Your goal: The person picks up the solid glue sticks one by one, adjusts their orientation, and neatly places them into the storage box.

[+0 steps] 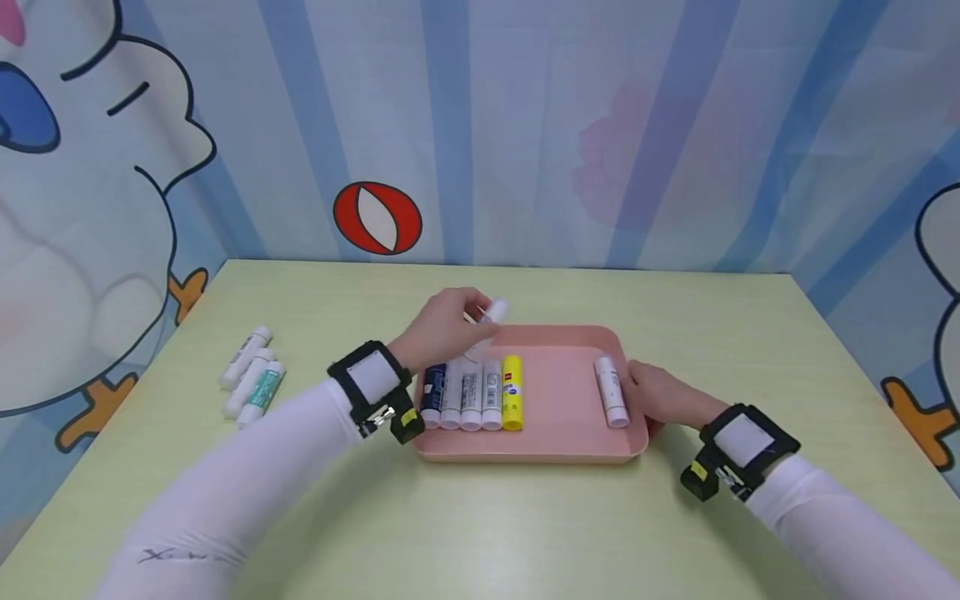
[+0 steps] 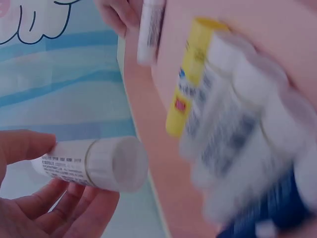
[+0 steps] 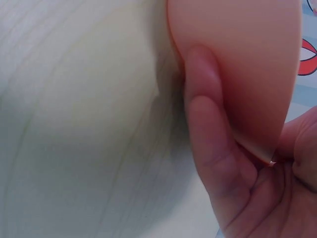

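My left hand point(image 1: 444, 327) pinches a white glue stick point(image 2: 94, 162) between thumb and fingers, above the back left part of a pink tray point(image 1: 558, 392). In the left wrist view this stick lies sideways, its printed label showing. Below the hand, a row in the tray holds a dark blue glue stick point(image 1: 433, 398), several white ones point(image 1: 471, 400) and a yellow one point(image 1: 512, 393). A lone white glue stick point(image 1: 612, 392) lies near the tray's right side. My right hand point(image 1: 663, 395) grips the tray's right wall, fingers against its outside point(image 3: 213, 134).
Three more glue sticks lie together on the table at the left: two white ones point(image 1: 246, 358) and one with a green label point(image 1: 261, 394). The pale table point(image 1: 480, 533) ends at a blue striped cloth backdrop point(image 1: 510, 142) behind the tray.
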`<action>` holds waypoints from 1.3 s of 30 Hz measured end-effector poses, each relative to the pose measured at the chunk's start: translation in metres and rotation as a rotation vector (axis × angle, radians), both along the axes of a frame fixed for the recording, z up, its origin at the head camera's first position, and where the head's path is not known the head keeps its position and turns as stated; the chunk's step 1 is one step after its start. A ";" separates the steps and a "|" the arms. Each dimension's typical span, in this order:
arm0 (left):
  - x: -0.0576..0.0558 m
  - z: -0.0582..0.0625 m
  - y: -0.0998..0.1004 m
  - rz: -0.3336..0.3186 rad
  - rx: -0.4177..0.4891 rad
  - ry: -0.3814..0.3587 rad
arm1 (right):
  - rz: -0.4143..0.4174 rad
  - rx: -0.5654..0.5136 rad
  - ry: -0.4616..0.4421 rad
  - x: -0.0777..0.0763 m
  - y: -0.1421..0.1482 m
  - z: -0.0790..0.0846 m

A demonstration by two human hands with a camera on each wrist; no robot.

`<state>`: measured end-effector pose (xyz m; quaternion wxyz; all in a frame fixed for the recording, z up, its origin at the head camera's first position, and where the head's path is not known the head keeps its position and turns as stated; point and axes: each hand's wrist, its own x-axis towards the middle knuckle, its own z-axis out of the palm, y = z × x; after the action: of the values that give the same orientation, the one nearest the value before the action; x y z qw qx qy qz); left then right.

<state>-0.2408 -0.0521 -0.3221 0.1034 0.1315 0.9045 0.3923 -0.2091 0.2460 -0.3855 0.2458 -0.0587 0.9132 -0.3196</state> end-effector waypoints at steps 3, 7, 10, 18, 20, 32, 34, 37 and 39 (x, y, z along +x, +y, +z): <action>-0.003 -0.007 0.023 -0.018 0.091 -0.136 | 0.001 -0.004 0.003 0.000 0.001 0.000; -0.003 -0.018 0.054 -0.038 0.174 -0.316 | 0.000 -0.012 0.000 0.001 0.001 0.001; -0.002 -0.028 0.074 -0.038 0.175 -0.383 | -0.004 -0.018 -0.004 0.002 0.001 0.001; -0.005 -0.047 0.110 0.007 0.115 -0.364 | 0.021 -0.047 0.018 0.002 0.003 0.002; -0.006 -0.051 0.116 -0.005 0.087 -0.332 | 0.028 -0.051 0.028 0.002 0.003 0.002; -0.015 -0.060 0.133 -0.047 -0.060 -0.300 | 0.018 -0.057 0.007 0.004 0.004 0.001; -0.017 -0.061 0.135 -0.052 -0.096 -0.281 | 0.017 -0.052 0.008 0.003 0.004 0.000; -0.017 -0.061 0.139 -0.073 -0.158 -0.232 | 0.017 -0.049 0.014 0.003 0.004 0.000; -0.016 -0.060 0.142 -0.086 -0.207 -0.196 | 0.016 -0.049 0.016 0.003 0.004 0.001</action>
<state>-0.2565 0.0900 -0.3825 0.2209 0.1197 0.9192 0.3032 -0.2065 0.2496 -0.3850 0.2393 -0.0744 0.9067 -0.3393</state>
